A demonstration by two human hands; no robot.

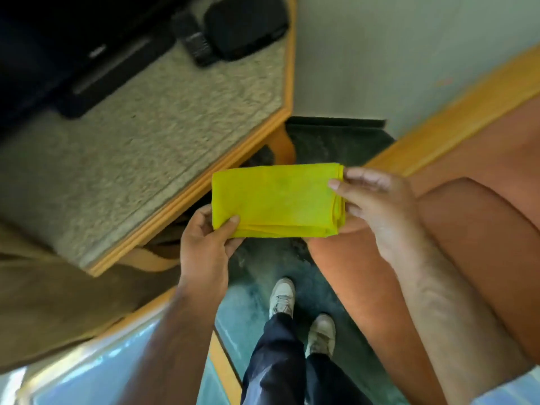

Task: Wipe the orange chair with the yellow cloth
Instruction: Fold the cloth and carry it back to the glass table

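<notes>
A yellow cloth (274, 200), folded into a flat rectangle, is held level in front of me between both hands. My left hand (207, 238) pinches its near left corner, thumb on top. My right hand (377, 200) grips its right edge with the fingers over the fold. The orange chair (473, 229) fills the right side, its padded cushion and arm lying under and behind my right forearm, with a wooden rail along its far edge. The cloth hovers just left of the chair's front corner and does not rest on it.
A wood-edged table with a speckled top (163, 135) stands at the left, carrying a black device (111, 68), a remote (194, 43) and a black pouch (245, 24). My feet stand on the dark green floor (330, 147) between table and chair. A glass-topped surface (87, 372) lies at bottom left.
</notes>
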